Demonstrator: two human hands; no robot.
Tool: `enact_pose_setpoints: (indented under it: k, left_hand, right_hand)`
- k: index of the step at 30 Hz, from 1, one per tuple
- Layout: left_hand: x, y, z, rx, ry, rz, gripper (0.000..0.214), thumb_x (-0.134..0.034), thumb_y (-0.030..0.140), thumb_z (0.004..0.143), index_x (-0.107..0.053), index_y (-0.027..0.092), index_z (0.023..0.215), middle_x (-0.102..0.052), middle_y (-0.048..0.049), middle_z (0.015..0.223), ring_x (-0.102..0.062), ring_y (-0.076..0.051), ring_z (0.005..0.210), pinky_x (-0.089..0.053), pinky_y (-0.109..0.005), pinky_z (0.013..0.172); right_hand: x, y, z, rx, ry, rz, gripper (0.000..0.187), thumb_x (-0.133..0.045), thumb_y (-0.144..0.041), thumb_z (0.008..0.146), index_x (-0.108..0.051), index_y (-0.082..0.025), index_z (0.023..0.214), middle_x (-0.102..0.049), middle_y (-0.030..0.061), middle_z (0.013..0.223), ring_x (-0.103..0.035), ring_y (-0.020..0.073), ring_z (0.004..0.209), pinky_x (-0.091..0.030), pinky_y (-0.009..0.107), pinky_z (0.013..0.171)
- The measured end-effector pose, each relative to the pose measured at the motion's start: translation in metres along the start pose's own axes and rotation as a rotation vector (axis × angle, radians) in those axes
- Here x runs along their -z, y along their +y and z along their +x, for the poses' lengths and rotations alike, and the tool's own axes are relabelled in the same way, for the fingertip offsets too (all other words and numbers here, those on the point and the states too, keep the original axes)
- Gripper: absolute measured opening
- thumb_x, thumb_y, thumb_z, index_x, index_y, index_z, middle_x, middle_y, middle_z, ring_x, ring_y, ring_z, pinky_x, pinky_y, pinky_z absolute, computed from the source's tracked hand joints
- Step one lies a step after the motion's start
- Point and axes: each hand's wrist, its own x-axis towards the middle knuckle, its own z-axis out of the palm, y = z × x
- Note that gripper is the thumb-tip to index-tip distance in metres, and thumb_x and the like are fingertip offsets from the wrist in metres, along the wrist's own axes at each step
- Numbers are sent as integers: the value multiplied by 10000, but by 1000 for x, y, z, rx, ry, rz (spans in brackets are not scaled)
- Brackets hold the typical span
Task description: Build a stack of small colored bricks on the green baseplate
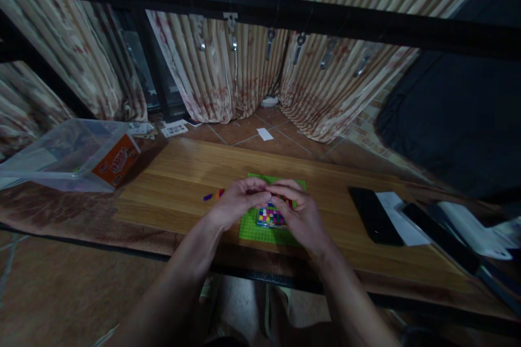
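Note:
A green studded baseplate [260,234] lies on the wooden board, partly covered by my hands. On it sits a low block of small multicoloured toy bricks [269,218], in white, pink, yellow, purple and other colours. My left hand [238,201] comes in over the plate's left side with thumb and fingers closed. From the right, my right hand [302,216] is also closed, its fingertips meeting the left ones above the bricks. Whatever the fingertips pinch is hidden. Left of my left hand lie a loose purple brick [208,197] and an orange-red piece [220,193].
A clear plastic bin [73,141] with an orange label stands at the left. On the right of the wooden board [163,173] are a flat black slab [374,217], white paper [398,217], a long dark object [442,238] and a white item [468,227]. A black bar [260,8] crosses beyond.

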Motion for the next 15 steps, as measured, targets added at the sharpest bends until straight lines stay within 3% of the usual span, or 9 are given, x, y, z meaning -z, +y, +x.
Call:
enact_pose_setpoints:
  k: [5,8,12,15]
  left_hand:
    - [-2,0,1,22,9,-25,341,-786,316,641,-629,137,886,-625,12,743,-558,-73,651,-439,-220,655]
    - [5,1,1,1,30,64,317,-728,364,701,-618,135,890,-622,8,717,-549,-76,626,-446,-229,652]
    - [34,6,0,-79,232,421,245,-587,383,803,-614,140,813,-633,-3,719,-573,-107,676,-463,-244,687]
    - [60,9,-3,-74,382,827,222,-525,337,815,-631,150,759,-645,-14,696,-583,-139,694,-448,-241,667]
  right_hand:
    - [0,0,-1,-26,23,0,157,-601,-293,863,-734,-302,946,-650,21,972,-597,180,955,-464,337,862]
    - [3,6,-1,-55,60,-21,141,-618,-309,849,-736,-295,925,-650,22,959,-599,181,936,-463,340,851]
    - [8,22,-1,-136,171,-99,121,-656,-353,806,-749,-296,857,-647,31,1013,-585,207,995,-430,387,924]
    - [9,34,-2,-199,161,-140,136,-667,-389,783,-757,-302,835,-635,40,1084,-565,230,1058,-392,429,980]
